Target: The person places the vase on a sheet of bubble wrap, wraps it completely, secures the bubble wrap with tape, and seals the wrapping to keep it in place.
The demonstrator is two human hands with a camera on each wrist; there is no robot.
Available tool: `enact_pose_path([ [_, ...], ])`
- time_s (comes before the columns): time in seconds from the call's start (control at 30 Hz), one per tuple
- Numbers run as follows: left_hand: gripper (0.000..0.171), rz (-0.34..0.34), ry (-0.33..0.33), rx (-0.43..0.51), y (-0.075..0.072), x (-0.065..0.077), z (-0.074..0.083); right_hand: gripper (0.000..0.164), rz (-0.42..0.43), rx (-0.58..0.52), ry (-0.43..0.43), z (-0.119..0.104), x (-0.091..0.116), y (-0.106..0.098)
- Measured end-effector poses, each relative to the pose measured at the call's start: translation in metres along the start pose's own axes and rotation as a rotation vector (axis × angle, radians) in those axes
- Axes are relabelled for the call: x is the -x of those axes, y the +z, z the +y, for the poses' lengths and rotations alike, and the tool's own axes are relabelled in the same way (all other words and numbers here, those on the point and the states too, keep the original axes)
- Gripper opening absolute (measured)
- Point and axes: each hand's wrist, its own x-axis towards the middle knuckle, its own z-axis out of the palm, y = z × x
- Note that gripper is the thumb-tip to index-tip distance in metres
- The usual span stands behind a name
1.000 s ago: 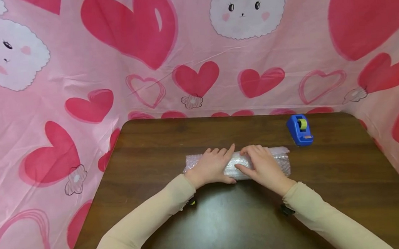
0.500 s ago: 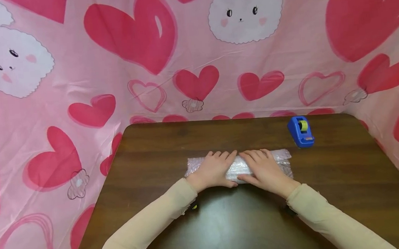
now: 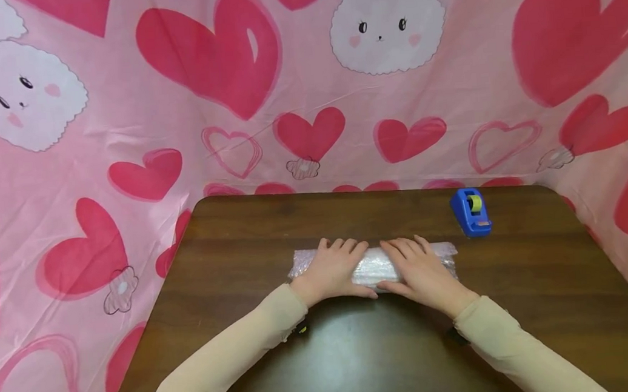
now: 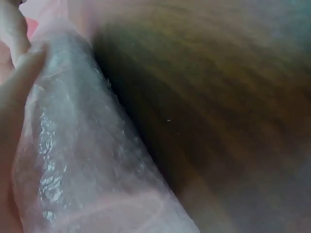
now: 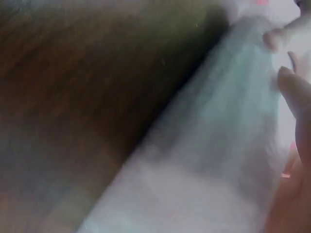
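A roll of bubble wrap [image 3: 372,268] lies crosswise on the brown table, its two ends sticking out past my hands. Something silvery-white shows through the wrap in the middle, though its kind cannot be told. My left hand [image 3: 334,270] grips the left half, fingers over the top and thumb along the near side. On the right half, my right hand [image 3: 420,273] holds it the same way, the thumbs almost meeting. Close up in the left wrist view the bubble wrap [image 4: 87,136] looks shiny and creased; in the right wrist view the wrap [image 5: 209,126] is blurred.
A blue tape dispenser [image 3: 471,212] with a yellow-cored roll stands at the back right of the wooden table [image 3: 241,243]. Pink cloth [image 3: 306,87] printed with hearts and rabbits hangs behind the table and along both sides.
My right hand's fingers have come down flatter over the roll, and its thumb has settled on the near side. The roll has shifted slightly toward me. The dispenser stays put.
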Motion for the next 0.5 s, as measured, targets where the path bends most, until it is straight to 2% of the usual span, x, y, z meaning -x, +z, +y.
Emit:
enact_pose_path([
  [0.13,0.089,0.035,-0.031,0.006,0.000,0.015,0.001,0.080,-0.003,0.020,0.019,0.002,0.011,-0.008],
  [0.27,0.084,0.076,-0.027,-0.008,0.001,0.029,0.000,0.078,-0.005,0.035,0.040,0.004,0.022,-0.012],
  [0.5,0.088,0.143,-0.004,-0.006,0.002,0.038,-0.002,0.076,0.053,0.027,0.036,0.006,0.030,-0.018],
])
